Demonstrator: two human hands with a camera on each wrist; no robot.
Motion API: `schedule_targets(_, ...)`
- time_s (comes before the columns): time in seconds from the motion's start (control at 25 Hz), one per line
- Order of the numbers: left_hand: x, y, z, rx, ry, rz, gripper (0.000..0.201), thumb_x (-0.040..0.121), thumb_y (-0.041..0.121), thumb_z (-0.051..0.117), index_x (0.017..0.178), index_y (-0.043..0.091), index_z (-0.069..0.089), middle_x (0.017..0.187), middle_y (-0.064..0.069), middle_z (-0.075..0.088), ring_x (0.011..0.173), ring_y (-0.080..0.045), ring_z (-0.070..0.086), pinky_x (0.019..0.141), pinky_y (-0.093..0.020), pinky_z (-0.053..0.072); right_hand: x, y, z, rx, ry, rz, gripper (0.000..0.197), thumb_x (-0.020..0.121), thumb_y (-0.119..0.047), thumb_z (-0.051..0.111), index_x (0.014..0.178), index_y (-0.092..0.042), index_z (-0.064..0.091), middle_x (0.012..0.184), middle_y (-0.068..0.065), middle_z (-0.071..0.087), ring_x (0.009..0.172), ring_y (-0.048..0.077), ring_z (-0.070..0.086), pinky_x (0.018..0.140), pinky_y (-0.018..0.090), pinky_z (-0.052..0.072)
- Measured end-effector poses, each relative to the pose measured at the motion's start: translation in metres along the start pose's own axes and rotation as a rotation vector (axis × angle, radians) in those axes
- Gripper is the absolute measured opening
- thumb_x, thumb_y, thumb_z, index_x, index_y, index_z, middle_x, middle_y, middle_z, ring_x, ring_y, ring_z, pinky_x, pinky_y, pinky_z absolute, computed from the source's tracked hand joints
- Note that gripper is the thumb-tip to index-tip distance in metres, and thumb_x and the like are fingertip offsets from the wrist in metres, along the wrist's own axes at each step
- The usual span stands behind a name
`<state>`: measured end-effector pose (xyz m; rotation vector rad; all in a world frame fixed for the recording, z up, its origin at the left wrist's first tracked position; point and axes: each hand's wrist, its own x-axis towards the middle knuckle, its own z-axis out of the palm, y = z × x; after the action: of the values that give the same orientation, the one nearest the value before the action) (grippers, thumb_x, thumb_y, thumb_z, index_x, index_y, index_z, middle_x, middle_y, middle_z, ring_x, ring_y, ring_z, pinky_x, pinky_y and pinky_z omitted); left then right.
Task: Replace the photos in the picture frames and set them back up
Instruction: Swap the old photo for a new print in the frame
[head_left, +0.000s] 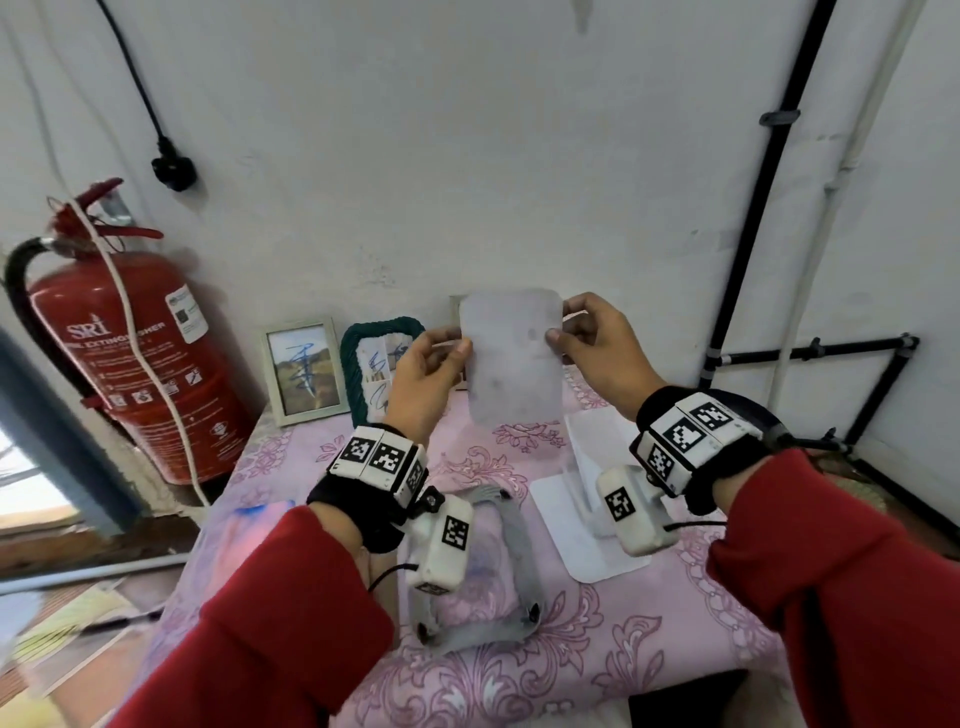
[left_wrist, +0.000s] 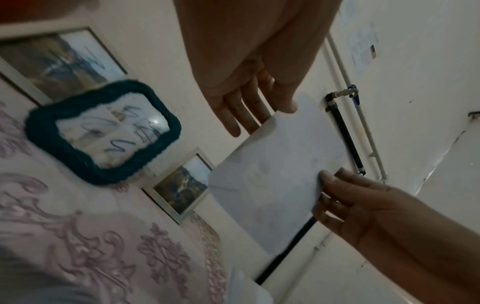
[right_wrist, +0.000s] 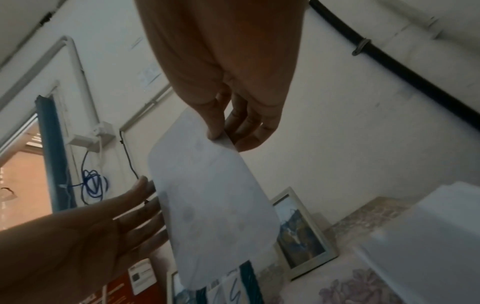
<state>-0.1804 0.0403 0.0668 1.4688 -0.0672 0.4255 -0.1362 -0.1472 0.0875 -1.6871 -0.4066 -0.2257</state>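
I hold a white sheet with rounded corners (head_left: 511, 358) upright above the table, near the wall. My left hand (head_left: 460, 347) pinches its left edge, thumb in front and fingers behind. My right hand (head_left: 558, 332) pinches the upper right edge the same way. In the left wrist view the sheet (left_wrist: 280, 170) hangs between both hands. In the right wrist view, faint smudges show on the sheet (right_wrist: 215, 205). An empty grey frame (head_left: 483, 631) lies flat on the pink cloth under my left wrist.
A white framed photo (head_left: 304, 371) and a teal rope frame (head_left: 358, 364) lean on the wall. Another pale frame (left_wrist: 182, 183) stands behind the sheet. A white panel with a clear upright piece (head_left: 571, 525) lies at the right. A red fire extinguisher (head_left: 135, 353) stands left of the table.
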Motion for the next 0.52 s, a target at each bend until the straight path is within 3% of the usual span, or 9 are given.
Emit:
schedule_targets(0.12, -0.016, 0.001, -0.026, 0.090, -0.059, -0.017, 0.030, 0.086, 0.001, 0.061, 0.114, 0.007, 0.053, 0.084, -0.002, 0.061, 0.078, -0.014, 0.062, 0.074, -0.030, 0.053, -0.011, -0.003, 0.017, 0.031, -0.027, 0.015, 0.017, 0.089, -0.003, 0.058, 0.101, -0.010, 0.050, 0.073, 0.005, 0.056, 0.069, 0.018, 0.055, 0.064, 0.026, 0.051)
schedule_targets(0.24, -0.032, -0.005, -0.050, 0.118, -0.040, -0.033, 0.033, 0.084, -0.001, 0.063, 0.115, 0.005, 0.053, 0.083, -0.004, 0.061, 0.075, -0.015, 0.063, 0.069, -0.029, 0.057, -0.026, 0.003, 0.034, 0.021, -0.080, 0.062, 0.026, 0.090, -0.008, 0.059, 0.114, -0.005, 0.050, 0.082, 0.012, 0.058, 0.067, 0.016, 0.058, 0.050, 0.021, 0.050)
schedule_targets(0.4, -0.049, -0.018, -0.073, 0.116, -0.017, -0.087, 0.038, 0.084, -0.001, 0.062, 0.120, 0.003, 0.053, 0.089, -0.010, 0.063, 0.079, -0.019, 0.065, 0.065, -0.027, 0.059, -0.047, 0.017, 0.049, -0.032, -0.208, 0.139, 0.047, 0.085, -0.009, 0.065, 0.127, -0.012, 0.045, 0.085, 0.008, 0.058, 0.069, 0.021, 0.058, 0.054, 0.029, 0.051)
schedule_targets(0.52, -0.062, -0.031, -0.086, 0.125, -0.012, -0.135, 0.038, 0.083, -0.002, 0.063, 0.120, 0.003, 0.054, 0.085, -0.005, 0.063, 0.076, -0.014, 0.066, 0.063, -0.023, 0.058, -0.063, 0.028, 0.056, -0.080, -0.305, 0.172, 0.059, 0.082, -0.004, 0.068, 0.132, -0.019, 0.040, 0.083, 0.005, 0.055, 0.073, 0.023, 0.058, 0.060, 0.034, 0.055)
